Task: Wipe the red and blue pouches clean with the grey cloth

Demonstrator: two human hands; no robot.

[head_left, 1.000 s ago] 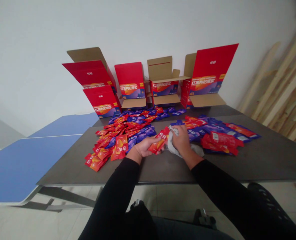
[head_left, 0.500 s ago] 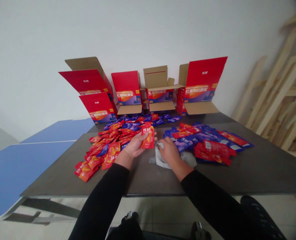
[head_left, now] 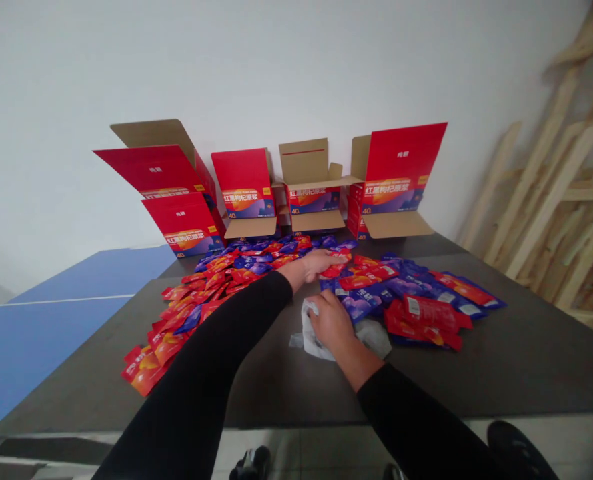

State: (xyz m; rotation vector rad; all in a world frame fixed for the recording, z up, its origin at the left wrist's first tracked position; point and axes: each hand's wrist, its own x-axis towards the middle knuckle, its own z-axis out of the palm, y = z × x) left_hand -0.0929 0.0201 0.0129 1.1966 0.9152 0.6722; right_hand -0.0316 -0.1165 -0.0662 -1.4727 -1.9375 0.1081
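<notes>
My left hand reaches forward over the table, its fingers on a red pouch at the back edge of the right-hand pile. Closer to me, my right hand is closed on a crumpled white cloth, part of which lies on the tabletop. Just beyond that hand are purple pouches mixed with red ones. A broad heap of red pouches and some purple ones spreads to the left, partly hidden by my left sleeve.
Open red cartons with raised flaps stand along the back of the dark table, against the wall. A blue table adjoins on the left. Wooden frames lean at the right.
My left hand has carried the red pouch forward and right, from in front of me to the right-hand pile. My right hand keeps the cloth in nearly the same place. The view has shifted slightly.
</notes>
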